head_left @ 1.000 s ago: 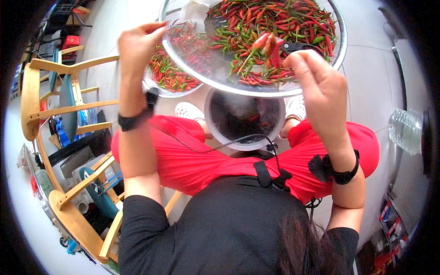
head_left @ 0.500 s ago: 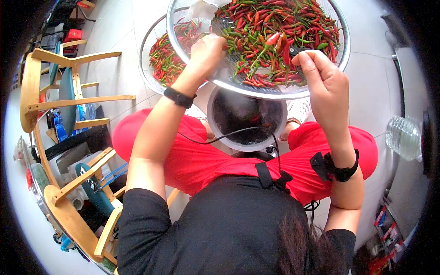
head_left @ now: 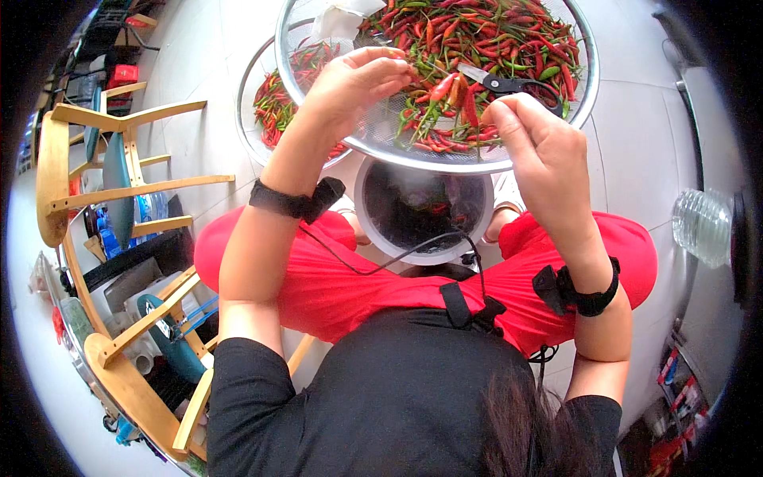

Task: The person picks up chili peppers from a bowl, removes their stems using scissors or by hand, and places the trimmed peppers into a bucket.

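Observation:
A large round mesh sieve (head_left: pixel 590 48) full of red and green chilies (head_left: pixel 509 40) is in front of me. My right hand (head_left: pixel 548 151) is at its near right side, closed in a pinch on a small bunch of chilies (head_left: pixel 469 110) that hangs over the sieve. Just beyond those fingers, scissors (head_left: pixel 497 83) with black handles lie on the chilies, blades apart. My left hand (head_left: pixel 358 87) is over the sieve's left part, fingers bent together; whatever they pinch is too small to make out.
Under the sieve's left side is a second basket (head_left: pixel 243 119) with more chilies. A bucket (head_left: pixel 362 211) with dark contents stands between my feet. Wooden chairs (head_left: pixel 143 191) are at the left, a clear plastic bottle (head_left: pixel 701 229) at the right. White plastic (head_left: pixel 338 22) lies in the sieve.
My left hand has turned and its fingers have moved toward the bunch. My right hand has shifted slightly left and down with the chilies, uncovering more of the scissors. The sieve has shifted slightly left.

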A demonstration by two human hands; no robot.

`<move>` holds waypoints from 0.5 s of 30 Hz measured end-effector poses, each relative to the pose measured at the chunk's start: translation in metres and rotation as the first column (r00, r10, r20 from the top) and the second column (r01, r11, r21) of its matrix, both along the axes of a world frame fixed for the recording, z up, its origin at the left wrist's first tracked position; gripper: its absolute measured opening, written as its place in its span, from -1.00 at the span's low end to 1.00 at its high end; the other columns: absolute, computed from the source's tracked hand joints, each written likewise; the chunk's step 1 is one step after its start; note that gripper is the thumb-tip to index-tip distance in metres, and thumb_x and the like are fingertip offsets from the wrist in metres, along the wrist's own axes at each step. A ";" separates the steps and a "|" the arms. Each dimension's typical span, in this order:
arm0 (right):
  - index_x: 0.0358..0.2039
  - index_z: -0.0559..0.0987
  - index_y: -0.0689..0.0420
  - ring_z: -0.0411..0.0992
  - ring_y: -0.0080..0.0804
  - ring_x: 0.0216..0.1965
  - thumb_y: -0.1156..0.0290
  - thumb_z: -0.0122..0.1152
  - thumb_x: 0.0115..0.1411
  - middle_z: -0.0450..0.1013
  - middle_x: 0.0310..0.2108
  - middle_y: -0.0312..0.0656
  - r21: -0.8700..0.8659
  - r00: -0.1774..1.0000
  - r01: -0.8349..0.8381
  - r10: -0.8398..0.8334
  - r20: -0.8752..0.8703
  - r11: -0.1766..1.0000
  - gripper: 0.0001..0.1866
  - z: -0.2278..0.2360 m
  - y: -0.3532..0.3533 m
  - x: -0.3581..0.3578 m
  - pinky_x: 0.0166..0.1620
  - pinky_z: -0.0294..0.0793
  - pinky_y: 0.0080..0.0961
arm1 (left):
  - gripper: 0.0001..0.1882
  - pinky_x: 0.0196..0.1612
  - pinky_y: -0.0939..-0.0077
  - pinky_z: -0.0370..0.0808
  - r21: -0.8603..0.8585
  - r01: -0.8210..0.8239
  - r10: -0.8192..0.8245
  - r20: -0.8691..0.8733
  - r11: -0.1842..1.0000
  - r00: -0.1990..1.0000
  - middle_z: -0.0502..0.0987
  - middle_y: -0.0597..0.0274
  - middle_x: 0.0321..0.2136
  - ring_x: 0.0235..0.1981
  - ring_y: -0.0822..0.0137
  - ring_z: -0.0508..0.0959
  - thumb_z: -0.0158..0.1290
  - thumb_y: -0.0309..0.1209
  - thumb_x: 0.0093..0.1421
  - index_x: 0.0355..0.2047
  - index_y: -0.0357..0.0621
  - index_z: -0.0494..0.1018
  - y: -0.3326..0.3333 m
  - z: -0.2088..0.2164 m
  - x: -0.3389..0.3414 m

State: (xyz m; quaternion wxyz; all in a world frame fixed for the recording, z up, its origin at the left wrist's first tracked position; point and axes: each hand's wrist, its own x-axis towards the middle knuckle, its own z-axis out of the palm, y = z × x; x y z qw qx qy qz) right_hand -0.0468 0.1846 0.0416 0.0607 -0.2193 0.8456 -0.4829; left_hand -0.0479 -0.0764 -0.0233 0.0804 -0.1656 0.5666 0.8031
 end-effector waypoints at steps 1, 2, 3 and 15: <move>-0.26 0.60 0.29 0.54 -0.35 -0.40 0.36 0.12 0.37 0.55 -0.46 -0.05 0.022 1.000 -0.011 0.010 0.028 1.000 -0.77 0.003 0.000 0.001 -0.28 0.46 -0.45 | -0.76 -0.05 0.66 0.64 0.119 0.002 -0.002 -0.008 0.993 1.000 0.65 0.08 -0.21 -0.15 0.36 0.67 0.21 -0.52 0.22 -0.10 -0.30 0.53 0.001 -0.002 0.001; -0.24 0.60 0.30 0.54 -0.44 -0.35 0.37 0.11 0.39 0.57 -0.43 -0.10 0.045 0.998 -0.024 0.021 0.054 0.999 -0.77 0.005 0.001 0.001 -0.22 0.48 -0.51 | -0.80 -0.01 0.65 0.65 0.237 0.005 0.000 -0.018 0.972 1.000 0.65 0.06 -0.20 -0.13 0.33 0.68 0.20 -0.55 0.22 -0.14 -0.31 0.53 0.003 -0.001 0.002; -0.26 0.61 0.29 0.54 -0.35 -0.41 0.37 0.12 0.38 0.55 -0.46 -0.05 0.018 1.000 -0.010 0.009 0.019 1.000 -0.78 0.003 0.000 0.001 -0.28 0.46 -0.45 | -0.82 0.00 0.64 0.65 0.266 0.010 -0.003 -0.026 0.964 1.000 0.65 0.05 -0.20 -0.13 0.31 0.68 0.20 -0.56 0.22 -0.17 -0.31 0.53 0.005 0.000 0.002; -0.27 0.61 0.28 0.54 -0.37 -0.40 0.37 0.12 0.38 0.56 -0.47 -0.07 0.006 1.000 0.022 -0.022 -0.002 1.000 -0.77 0.003 0.000 0.002 -0.28 0.46 -0.46 | -0.82 -0.20 0.63 0.63 0.006 -0.146 0.146 -0.038 0.989 0.989 0.68 0.09 -0.29 -0.27 0.31 0.69 0.21 -0.41 0.27 -0.22 -0.29 0.62 0.019 0.022 0.008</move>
